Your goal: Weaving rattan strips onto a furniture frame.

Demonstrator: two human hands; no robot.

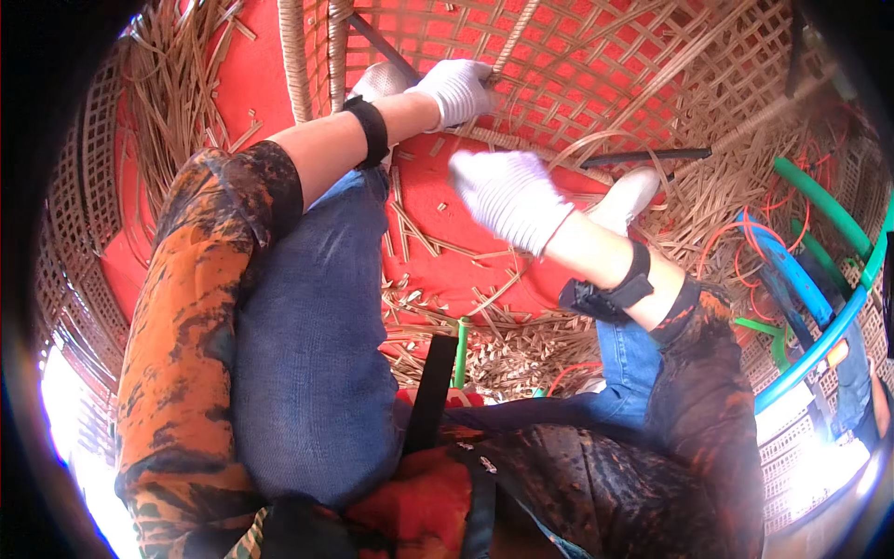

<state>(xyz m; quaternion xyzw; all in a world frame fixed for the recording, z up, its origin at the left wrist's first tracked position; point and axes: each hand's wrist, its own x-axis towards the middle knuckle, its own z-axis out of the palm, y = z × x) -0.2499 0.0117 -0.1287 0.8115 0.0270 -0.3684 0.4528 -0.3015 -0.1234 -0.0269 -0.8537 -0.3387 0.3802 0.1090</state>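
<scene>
A large open-weave wicker panel in light brown strips stands in front of me, with wrapped rods along its frame. My left hand, in a white knitted glove, is closed at the lower part of one wrapped rod of this wicker frame. Nearer to me, my right hand, gloved the same way, is held above the red floor covering with its fingers curled together. Glare hides its fingertips, so whatever they pinch does not show. A thin loose strip curves up behind the right hand.
Bundled strips lie at the far left, and loose offcuts litter the red covering. A dark flat bar lies by the panel's lower edge. Green and blue tubes stand at the right. My bent knees flank the work.
</scene>
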